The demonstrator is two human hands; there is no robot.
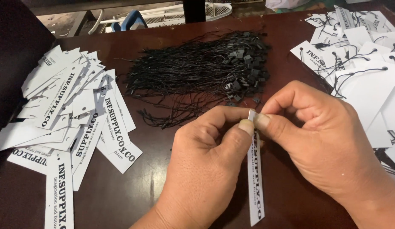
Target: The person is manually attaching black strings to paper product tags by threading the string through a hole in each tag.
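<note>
Fingertips [247,125] of both hands meet at the top end of a narrow white paper tag [255,178], pinching it between thumb and forefinger from either side. The left hand [206,165] curls into a loose fist with its thumb pressed against the tag's left face; the right hand [329,144] arches over from the other side, thumb flat on the tag's upper edge and the remaining fingers folded in behind. Held this way, the tag hangs almost edge-on toward the near edge of the table [155,178], its printed strip pointing down between the two wrists, which seems to leave the top end steady for fine fingerwork. Whether a cord is already caught in the pinch cannot be told.

Both forearms come in from the near edge, the left from the middle and the right from the near right corner, converging above the dark wood.

A bundle of black string fasteners [197,72] lies just beyond the hands, at the middle of the table, its small plastic ends gathered to the right. A loose heap of plain tags [74,110] spreads toward the left edge, within easy reach of the left hand. Tags with black cords threaded through them [358,63] are piled at the far right corner, beside the right hand.
</note>
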